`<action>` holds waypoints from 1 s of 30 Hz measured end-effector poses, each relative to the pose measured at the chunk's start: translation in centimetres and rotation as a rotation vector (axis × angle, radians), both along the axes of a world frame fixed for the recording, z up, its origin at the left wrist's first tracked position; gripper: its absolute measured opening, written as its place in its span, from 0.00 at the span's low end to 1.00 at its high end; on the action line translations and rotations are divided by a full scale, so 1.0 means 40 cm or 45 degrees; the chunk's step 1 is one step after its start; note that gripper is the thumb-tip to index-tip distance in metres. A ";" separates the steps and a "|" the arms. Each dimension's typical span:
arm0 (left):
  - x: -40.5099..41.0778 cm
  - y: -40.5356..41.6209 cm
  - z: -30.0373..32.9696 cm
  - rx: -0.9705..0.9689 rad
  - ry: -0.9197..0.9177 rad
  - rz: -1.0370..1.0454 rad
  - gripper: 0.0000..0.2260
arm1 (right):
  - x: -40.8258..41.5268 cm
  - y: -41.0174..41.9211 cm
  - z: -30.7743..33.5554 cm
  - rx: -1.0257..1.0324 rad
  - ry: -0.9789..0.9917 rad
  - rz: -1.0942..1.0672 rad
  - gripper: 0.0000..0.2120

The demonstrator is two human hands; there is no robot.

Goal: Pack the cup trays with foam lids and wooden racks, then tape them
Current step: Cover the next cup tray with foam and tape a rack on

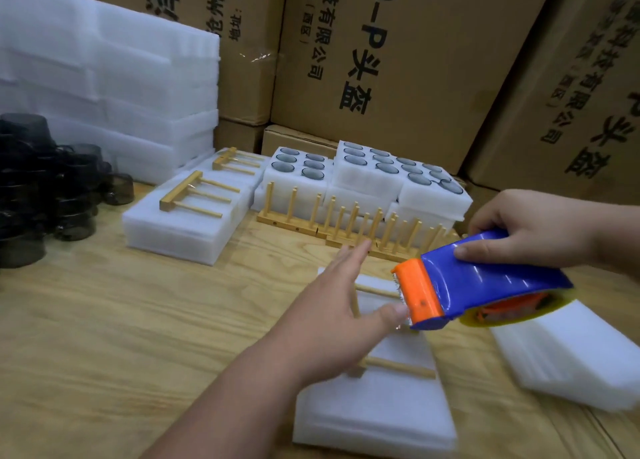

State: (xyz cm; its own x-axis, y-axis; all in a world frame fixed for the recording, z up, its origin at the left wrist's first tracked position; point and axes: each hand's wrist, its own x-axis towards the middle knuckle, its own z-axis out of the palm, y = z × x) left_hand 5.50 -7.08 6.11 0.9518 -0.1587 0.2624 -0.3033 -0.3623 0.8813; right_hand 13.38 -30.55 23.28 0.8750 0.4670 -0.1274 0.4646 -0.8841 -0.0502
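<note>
A white foam-lidded tray (377,410) lies in front of me with a wooden rack (398,366) on top. My left hand (332,316) reaches over it with straight fingers, thumb tip at the orange mouth of the tape dispenser. My right hand (530,231) grips the blue and orange tape dispenser (485,282) just above the tray's far end. Whether my left thumb holds tape is blurred.
Two packed foam trays with racks (187,223) lie at the left. Open cup trays (381,171) and upright wooden racks (346,221) stand behind. Dark cups (45,188) pile at far left, foam sheets (568,351) at right, foam blocks (104,87) and cartons (398,60) at back.
</note>
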 end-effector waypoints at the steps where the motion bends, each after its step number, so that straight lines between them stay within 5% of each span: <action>1: 0.011 -0.016 0.019 0.063 -0.015 -0.038 0.46 | 0.005 -0.011 -0.008 0.020 0.005 -0.009 0.18; 9: 0.075 -0.123 0.001 0.569 -0.037 -0.092 0.58 | 0.026 -0.070 -0.095 0.042 0.136 -0.021 0.23; 15: 0.088 -0.142 -0.034 0.795 -0.264 0.066 0.41 | 0.027 -0.103 -0.185 0.035 0.178 -0.040 0.15; 20: 0.087 -0.149 -0.032 0.885 -0.223 0.082 0.41 | -0.013 -0.161 -0.243 0.266 0.275 -0.031 0.34; 23: 0.088 -0.147 -0.027 0.907 -0.192 0.073 0.42 | -0.034 -0.181 -0.279 0.080 0.188 0.073 0.53; 30: 0.085 -0.146 -0.035 0.940 -0.141 -0.019 0.53 | -0.048 -0.188 -0.243 -0.146 -0.121 0.268 0.43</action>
State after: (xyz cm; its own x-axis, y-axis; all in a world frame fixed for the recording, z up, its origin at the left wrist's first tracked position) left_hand 8.88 -12.92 4.73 0.9224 -0.3433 0.1769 -0.3856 -0.8432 0.3746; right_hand 11.46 -38.08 13.56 0.7706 0.6274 -0.1122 0.6369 -0.7648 0.0975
